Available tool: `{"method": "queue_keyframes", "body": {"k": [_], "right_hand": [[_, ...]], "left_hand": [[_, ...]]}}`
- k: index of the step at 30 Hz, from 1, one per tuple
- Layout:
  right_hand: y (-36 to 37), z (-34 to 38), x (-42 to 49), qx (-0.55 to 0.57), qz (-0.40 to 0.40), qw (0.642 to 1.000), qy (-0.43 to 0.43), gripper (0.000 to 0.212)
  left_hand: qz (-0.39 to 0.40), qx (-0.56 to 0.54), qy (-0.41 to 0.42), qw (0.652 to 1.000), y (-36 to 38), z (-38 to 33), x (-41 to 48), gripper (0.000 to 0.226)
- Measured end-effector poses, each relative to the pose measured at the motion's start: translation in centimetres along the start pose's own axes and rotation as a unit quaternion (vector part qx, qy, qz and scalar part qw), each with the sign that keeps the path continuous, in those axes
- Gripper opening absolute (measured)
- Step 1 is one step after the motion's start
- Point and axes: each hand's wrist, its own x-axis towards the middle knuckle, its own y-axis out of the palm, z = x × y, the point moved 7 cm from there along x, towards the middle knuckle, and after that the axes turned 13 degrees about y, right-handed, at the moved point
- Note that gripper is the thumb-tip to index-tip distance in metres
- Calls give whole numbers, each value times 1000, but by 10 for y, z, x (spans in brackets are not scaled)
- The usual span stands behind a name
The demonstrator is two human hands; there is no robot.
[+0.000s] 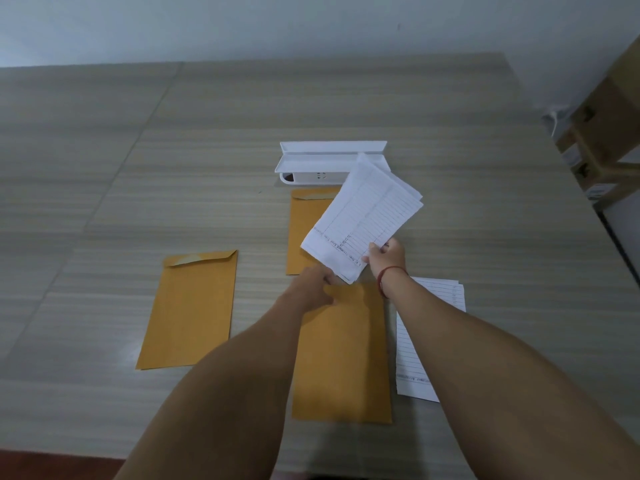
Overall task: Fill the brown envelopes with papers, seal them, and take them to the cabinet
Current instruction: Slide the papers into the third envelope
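Observation:
Three brown envelopes lie on the wooden table (450, 150). One envelope (190, 310) lies at the left with its flap open. Another envelope (306, 230) lies farther back, partly hidden by a sheaf of ruled papers (367, 216). My right hand (386, 259) grips that sheaf by its near end and holds it tilted above the table. The near envelope (343, 351) lies in the middle, and my left hand (318, 284) holds its far, open end, close under the sheaf's lower corner. A second stack of papers (426, 337) lies to the right, partly under my right forearm.
A white socket box (325, 161) with its lid up stands behind the envelopes. Cardboard boxes (602, 133) are stacked beyond the table's right edge. A pale wall runs along the far side.

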Motion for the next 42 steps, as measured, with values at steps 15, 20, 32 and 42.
{"method": "queue_keyframes", "body": {"k": [15,20,32,42], "right_hand": [[2,-1,-3,-354,57,931,-72,8],[-4,14,-5,-229,57,970,-63,29],[-16,23,-16,-218,54,971,-76,37],[-11,16,-17,-265,64,958,-89,36]], "left_hand": [[-58,-4,-20,998,-6,-5,11,13],[-52,1,15,999,-4,-18,17,7],[-81,-8,32,996,-10,-18,12,5],[-93,-11,49,994,-13,-25,6,6]]}}
